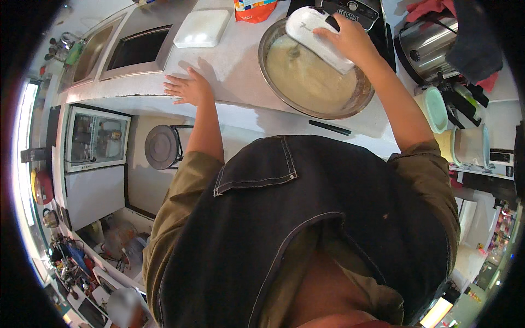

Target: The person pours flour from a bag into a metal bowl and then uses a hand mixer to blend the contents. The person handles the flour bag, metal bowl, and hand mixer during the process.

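Observation:
My right hand [350,39] grips the handle of a white electric hand mixer [307,30], tilted over a wide metal bowl [264,76]. Pale, creamy batter [311,84] fills much of the bowl, and its surface is disturbed near the mixer's front end. The beaters are mostly hidden by the mixer body and the batter. Over the front edge of the white countertop [242,82], my left hand [189,88] has its fingers spread and holds nothing. Whether its palm touches the counter I cannot tell.
Behind the bowl stands a black Getra appliance [348,14]. A white flat box [203,28] and an orange packet [256,12] lie farther back. Lidded tubs [437,110] and a steel pot [428,47] stand right. A round stool [160,146] and a person [125,307] are left.

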Demonstrator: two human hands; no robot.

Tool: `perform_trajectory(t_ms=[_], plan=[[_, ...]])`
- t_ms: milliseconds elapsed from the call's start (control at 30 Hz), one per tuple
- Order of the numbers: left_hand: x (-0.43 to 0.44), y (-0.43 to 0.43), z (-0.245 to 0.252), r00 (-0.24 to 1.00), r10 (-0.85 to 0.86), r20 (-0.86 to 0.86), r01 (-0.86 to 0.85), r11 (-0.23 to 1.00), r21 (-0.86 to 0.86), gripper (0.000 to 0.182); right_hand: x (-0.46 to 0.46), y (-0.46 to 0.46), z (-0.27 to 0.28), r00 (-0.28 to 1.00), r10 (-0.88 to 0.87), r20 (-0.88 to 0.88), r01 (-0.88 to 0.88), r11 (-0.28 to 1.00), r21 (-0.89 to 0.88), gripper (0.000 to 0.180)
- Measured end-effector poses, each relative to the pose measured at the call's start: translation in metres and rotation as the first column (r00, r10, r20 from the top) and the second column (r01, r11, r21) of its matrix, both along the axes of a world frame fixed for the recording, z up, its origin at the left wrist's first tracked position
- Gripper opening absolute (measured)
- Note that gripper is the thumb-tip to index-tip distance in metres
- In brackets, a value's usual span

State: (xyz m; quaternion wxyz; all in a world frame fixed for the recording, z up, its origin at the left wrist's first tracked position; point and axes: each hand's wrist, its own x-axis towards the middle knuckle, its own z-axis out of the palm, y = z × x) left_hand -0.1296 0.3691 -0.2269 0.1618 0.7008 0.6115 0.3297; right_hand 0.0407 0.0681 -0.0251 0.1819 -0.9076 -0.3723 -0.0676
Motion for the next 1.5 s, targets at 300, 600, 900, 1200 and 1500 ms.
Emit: perform_trajectory(t_ms=[300, 600, 900, 1200, 1500], plan=[[-0.007, 0.0, -0.005, 0.967, -0.244, 0.077, 0.231, 0.962, 0.147, 0.076, -0.04, -0.062, 0.042, 0.959, -0.113, -0.261, 0.043, 0.965, -0.26, 0.057], [-0.008, 0.003, -0.008, 0.962, -0.263, 0.078, 0.251, 0.958, 0.139, 0.079, -0.009, 0.027, 0.003, 0.997, -0.07, 0.03, 0.071, 0.997, -0.036, 0.06], [-0.009, 0.002, -0.007, 0.96, -0.271, 0.075, 0.26, 0.957, 0.124, 0.078, -0.024, 0.002, 0.007, 0.964, 0.155, -0.215, -0.149, 0.988, 0.042, 0.055], [-0.009, 0.001, -0.007, 0.955, -0.286, 0.074, 0.273, 0.951, 0.144, 0.074, -0.011, 0.035, 0.003, 0.999, 0.041, 0.024, -0.043, 0.996, 0.083, 0.051], [-0.009, -0.002, -0.004, 0.953, -0.287, 0.097, 0.275, 0.953, 0.125, 0.076, -0.004, 0.025, 0.0, 0.999, -0.034, 0.002, 0.034, 0.999, 0.015, 0.055]])
